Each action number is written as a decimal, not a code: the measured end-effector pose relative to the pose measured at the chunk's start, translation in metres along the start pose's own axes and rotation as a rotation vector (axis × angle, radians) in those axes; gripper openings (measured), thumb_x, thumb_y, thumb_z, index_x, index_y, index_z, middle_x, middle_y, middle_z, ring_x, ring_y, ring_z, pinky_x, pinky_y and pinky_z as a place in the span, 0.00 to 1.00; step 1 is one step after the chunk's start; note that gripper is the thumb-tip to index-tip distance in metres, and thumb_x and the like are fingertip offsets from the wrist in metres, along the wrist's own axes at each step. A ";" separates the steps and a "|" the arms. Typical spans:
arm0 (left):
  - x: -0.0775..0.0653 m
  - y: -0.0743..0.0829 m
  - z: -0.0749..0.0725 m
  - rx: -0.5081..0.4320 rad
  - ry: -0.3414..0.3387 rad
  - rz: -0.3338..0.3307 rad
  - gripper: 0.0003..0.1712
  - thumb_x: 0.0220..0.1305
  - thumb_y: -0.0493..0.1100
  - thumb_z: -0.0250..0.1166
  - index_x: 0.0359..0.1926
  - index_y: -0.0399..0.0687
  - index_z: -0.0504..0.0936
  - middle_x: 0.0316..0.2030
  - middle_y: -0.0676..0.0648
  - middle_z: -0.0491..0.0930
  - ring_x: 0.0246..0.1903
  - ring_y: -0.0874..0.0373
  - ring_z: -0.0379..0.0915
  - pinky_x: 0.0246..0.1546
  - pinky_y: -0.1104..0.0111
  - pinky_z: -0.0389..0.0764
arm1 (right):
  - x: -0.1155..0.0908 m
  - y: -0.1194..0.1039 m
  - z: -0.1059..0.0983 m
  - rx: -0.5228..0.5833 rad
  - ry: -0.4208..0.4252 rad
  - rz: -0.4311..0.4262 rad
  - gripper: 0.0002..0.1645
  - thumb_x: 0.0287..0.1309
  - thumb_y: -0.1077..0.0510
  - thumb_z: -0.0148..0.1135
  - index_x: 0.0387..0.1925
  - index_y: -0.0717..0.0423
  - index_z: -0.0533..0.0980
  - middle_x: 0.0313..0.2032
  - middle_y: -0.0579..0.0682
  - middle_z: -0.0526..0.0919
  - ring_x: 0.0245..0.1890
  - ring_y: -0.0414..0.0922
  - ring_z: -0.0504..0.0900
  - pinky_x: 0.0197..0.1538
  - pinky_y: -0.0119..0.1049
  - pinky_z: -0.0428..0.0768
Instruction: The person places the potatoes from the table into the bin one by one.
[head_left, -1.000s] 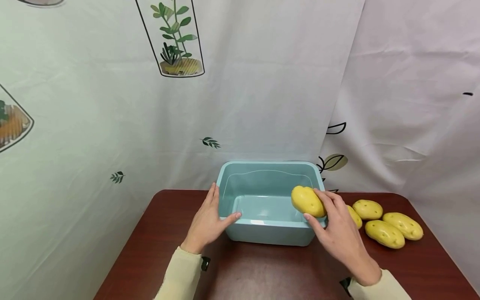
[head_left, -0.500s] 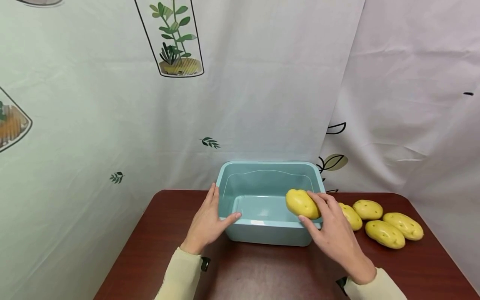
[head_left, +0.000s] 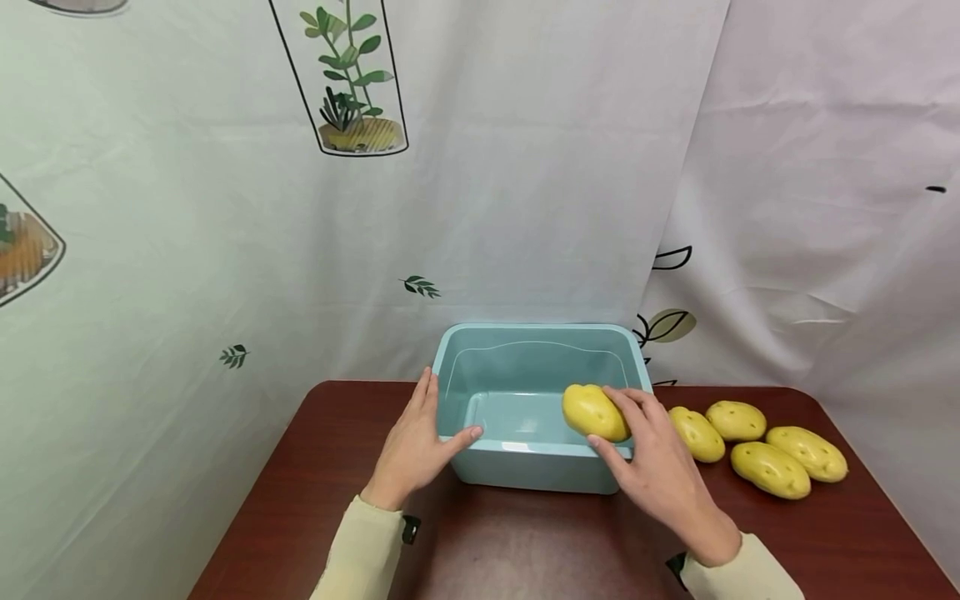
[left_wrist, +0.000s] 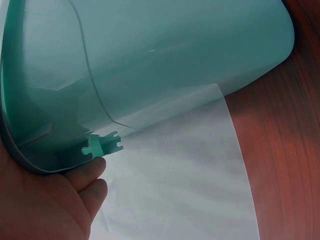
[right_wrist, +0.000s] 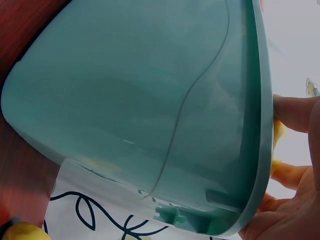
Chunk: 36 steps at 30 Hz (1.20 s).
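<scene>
My right hand (head_left: 660, 462) grips a yellow potato (head_left: 594, 412) between thumb and fingers over the right front part of a light blue plastic basin (head_left: 536, 471). In the right wrist view the basin's wall hides most of that potato, and the fingers show beyond the rim (right_wrist: 266, 100). My left hand (head_left: 412, 446) rests against the basin's left front corner, fingers straight along the side and thumb across the front rim. The left wrist view shows its fingertips (left_wrist: 92, 172) beside the rim. No potato is visible on the basin floor.
Several more potatoes (head_left: 771, 469) lie on the dark red table (head_left: 517, 550), right of the basin. A pale patterned curtain (head_left: 525, 208) hangs close behind the table and along both sides. The basin stands near the table's back edge.
My right hand has moved left and slightly down with the potato, further in over the basin. The potato lying nearest the basin has come into fuller view. My left hand and the basin have not moved.
</scene>
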<state>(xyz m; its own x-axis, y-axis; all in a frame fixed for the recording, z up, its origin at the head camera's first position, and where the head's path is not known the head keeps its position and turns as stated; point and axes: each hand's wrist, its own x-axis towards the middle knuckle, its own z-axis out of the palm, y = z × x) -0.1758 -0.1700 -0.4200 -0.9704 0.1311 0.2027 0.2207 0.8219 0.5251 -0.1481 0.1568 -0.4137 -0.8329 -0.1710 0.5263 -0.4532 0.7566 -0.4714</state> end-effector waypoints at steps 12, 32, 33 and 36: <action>0.000 0.000 0.001 -0.010 -0.005 -0.014 0.67 0.57 0.80 0.59 0.80 0.41 0.45 0.80 0.48 0.39 0.77 0.49 0.44 0.69 0.46 0.62 | -0.001 0.001 0.002 -0.022 -0.018 -0.004 0.36 0.57 0.51 0.74 0.65 0.56 0.74 0.55 0.58 0.74 0.52 0.54 0.75 0.53 0.55 0.75; 0.000 -0.001 0.000 0.004 0.004 -0.004 0.68 0.56 0.80 0.58 0.79 0.39 0.44 0.80 0.46 0.39 0.76 0.46 0.46 0.67 0.46 0.63 | -0.001 0.003 0.003 -0.030 -0.022 0.006 0.32 0.56 0.50 0.74 0.59 0.62 0.78 0.52 0.60 0.75 0.51 0.57 0.75 0.53 0.56 0.74; 0.000 -0.001 0.000 0.003 0.005 -0.004 0.68 0.56 0.80 0.59 0.79 0.39 0.44 0.80 0.47 0.39 0.76 0.47 0.46 0.67 0.46 0.63 | -0.001 0.003 0.003 -0.027 -0.026 0.011 0.32 0.56 0.50 0.74 0.58 0.62 0.78 0.52 0.60 0.75 0.51 0.57 0.75 0.53 0.56 0.74; 0.000 0.000 0.001 0.000 0.005 -0.002 0.68 0.57 0.80 0.58 0.79 0.39 0.44 0.80 0.47 0.39 0.76 0.47 0.46 0.67 0.46 0.63 | -0.002 0.003 0.002 -0.022 -0.031 0.021 0.31 0.57 0.51 0.73 0.58 0.62 0.78 0.53 0.60 0.74 0.52 0.57 0.74 0.54 0.58 0.74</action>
<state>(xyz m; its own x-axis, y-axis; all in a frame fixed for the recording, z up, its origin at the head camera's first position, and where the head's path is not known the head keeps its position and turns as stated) -0.1757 -0.1696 -0.4209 -0.9704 0.1263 0.2059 0.2185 0.8220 0.5258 -0.1487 0.1577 -0.4174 -0.8517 -0.1747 0.4941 -0.4292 0.7736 -0.4663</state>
